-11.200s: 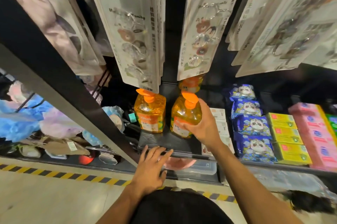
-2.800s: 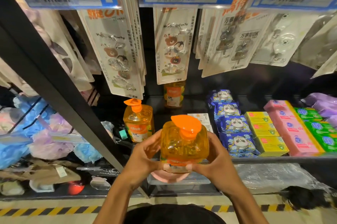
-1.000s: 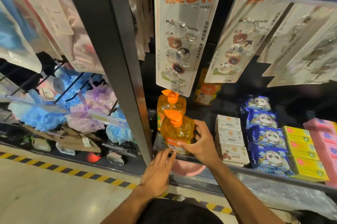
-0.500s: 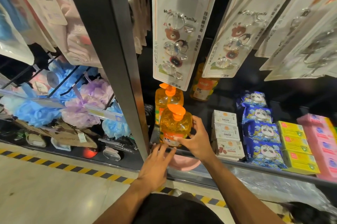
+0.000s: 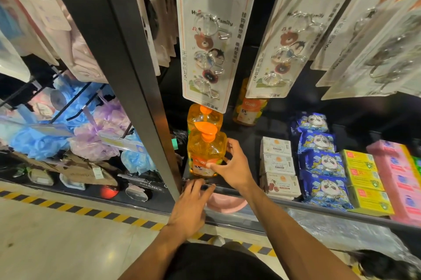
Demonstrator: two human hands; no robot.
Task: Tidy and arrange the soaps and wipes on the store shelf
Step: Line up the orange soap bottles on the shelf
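Soap bottle [image 5: 205,152] down from mid-air onto shelf [image 5: 248,138], right hand [image 5: 232,170] fingers gripping it, left hand [image 5: 189,209] fingers straight.

Upright at the far-left front of the shelf [image 5: 248,138]: a clear pump bottle [image 5: 206,154] of orange soap with an orange nozzle, gripped by the right hand [image 5: 232,170], a second bottle [image 5: 204,118] just behind, a third bottle [image 5: 249,111] deeper back. Rightwards, in front-to-back rows: white soap boxes [image 5: 276,165], blue panda wipes packs [image 5: 321,162], yellow boxes [image 5: 364,177], pink boxes [image 5: 397,177].

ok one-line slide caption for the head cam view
Right hand grips the front orange soap bottle on the shelf while left hand rests on its front edge.
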